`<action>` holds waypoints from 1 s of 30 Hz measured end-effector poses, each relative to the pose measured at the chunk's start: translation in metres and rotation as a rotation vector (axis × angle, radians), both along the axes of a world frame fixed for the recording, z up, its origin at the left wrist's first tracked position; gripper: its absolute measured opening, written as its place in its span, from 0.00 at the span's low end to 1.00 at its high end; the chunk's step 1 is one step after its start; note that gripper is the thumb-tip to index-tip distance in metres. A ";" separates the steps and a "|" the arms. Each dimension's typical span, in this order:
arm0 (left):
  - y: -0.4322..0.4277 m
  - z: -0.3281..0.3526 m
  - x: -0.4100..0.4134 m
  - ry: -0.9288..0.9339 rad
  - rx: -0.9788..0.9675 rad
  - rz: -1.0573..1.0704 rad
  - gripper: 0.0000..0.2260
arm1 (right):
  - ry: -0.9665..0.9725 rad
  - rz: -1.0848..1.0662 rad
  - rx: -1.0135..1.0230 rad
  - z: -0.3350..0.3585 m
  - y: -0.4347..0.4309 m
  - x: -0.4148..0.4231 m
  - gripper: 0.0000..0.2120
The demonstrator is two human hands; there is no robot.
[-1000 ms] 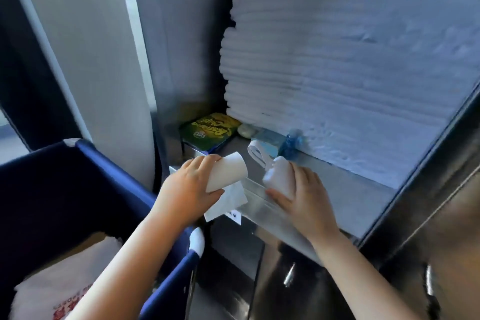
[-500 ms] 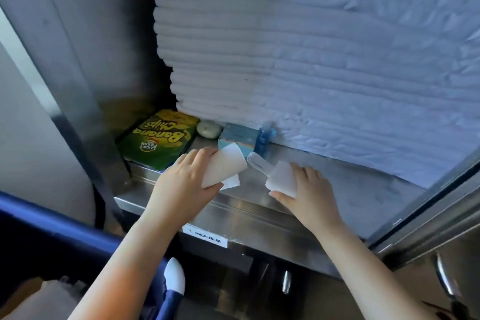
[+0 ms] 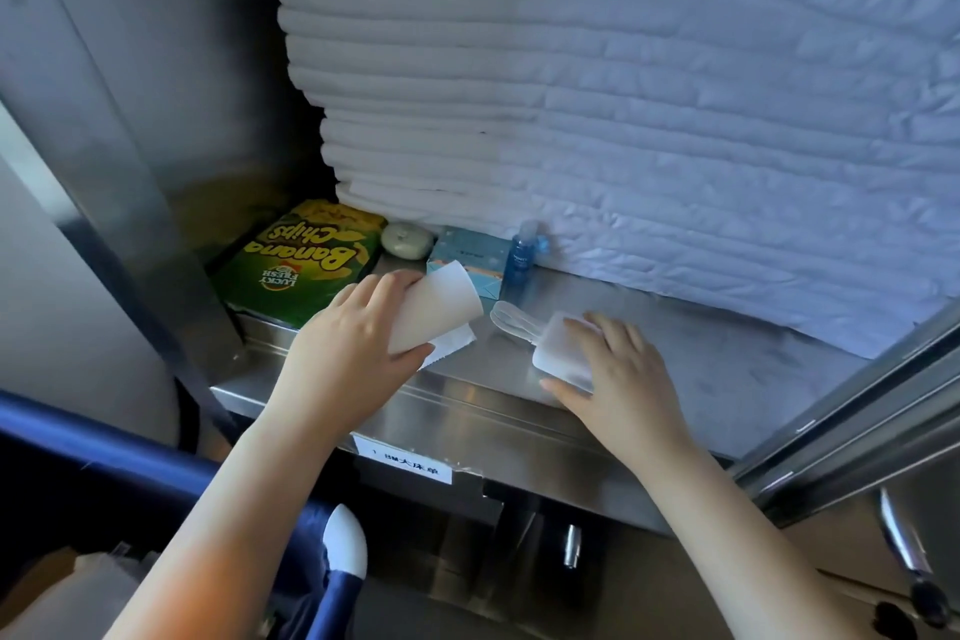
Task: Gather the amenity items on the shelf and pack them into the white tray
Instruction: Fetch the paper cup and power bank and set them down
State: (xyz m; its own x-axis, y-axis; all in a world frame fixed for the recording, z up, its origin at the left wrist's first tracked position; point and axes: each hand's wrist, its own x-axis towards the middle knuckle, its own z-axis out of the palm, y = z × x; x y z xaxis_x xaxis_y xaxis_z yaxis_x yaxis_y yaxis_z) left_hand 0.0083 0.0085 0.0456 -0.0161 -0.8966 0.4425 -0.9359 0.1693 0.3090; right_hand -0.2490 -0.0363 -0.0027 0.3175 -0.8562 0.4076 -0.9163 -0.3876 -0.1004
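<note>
Judging by the layout, packing stood at an early stage: no white tray could be made out in the head view, so nothing was confirmed as packed.

- Stack of folded linen [image 3: 623,94] filled the back of the steel shelf [image 3: 727,359]. Not amenity goods; it looked like something to leave alone.
- Banana chips box [image 3: 306,265] lay flat at the shelf's left end, untouched.
- Left hand [image 3: 353,348] hovered over the shelf's front lip, fingers and thumb clamped on the flat white sachets [image 3: 441,307], one sachet edge poking out underneath. These counted as gathered but not stowed.
- Right hand [image 3: 618,374] rested on the shelf, fingers laid over the clear pouch [image 3: 558,351] and thumb against its near edge, so closed on it. The pouch's looped strap pointed toward the back. The pouch sat on the steel, seemingly not lifted.
- Teal carton [image 3: 462,252] stood behind the sachets, just beside the small blue bottle [image 3: 519,260], which was upright against the linen.
- Pale oval soap [image 3: 408,240] lay between the chips box and the carton.

Left to do, as I read it: collect the carton, bottle and soap, perhaps the chips, then carry everything to the tray, wherever it sat.
</note>
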 end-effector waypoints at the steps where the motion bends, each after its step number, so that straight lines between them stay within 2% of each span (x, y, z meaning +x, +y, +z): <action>1: 0.001 0.000 0.001 0.000 -0.004 0.001 0.27 | 0.034 -0.004 0.024 0.000 -0.001 0.001 0.29; 8: 0.005 -0.002 0.007 -0.004 -0.011 -0.015 0.27 | 0.233 -0.014 0.062 0.009 -0.006 0.007 0.25; 11: 0.005 -0.002 0.010 -0.002 -0.018 -0.025 0.27 | 0.178 -0.054 0.150 0.021 -0.015 0.000 0.21; 18: 0.004 -0.004 0.016 0.006 -0.028 -0.023 0.27 | 0.067 -0.096 0.185 0.028 -0.032 -0.004 0.17; 24: 0.002 -0.004 0.018 0.002 -0.040 -0.043 0.26 | -0.063 -0.165 0.139 0.028 -0.044 -0.009 0.13; 27: 0.001 -0.005 0.017 0.002 -0.046 -0.059 0.26 | -0.126 -0.116 0.081 0.030 -0.047 -0.010 0.16; 30: 0.001 -0.006 0.016 -0.003 -0.043 -0.068 0.26 | -0.093 -0.067 -0.043 0.029 -0.045 -0.010 0.15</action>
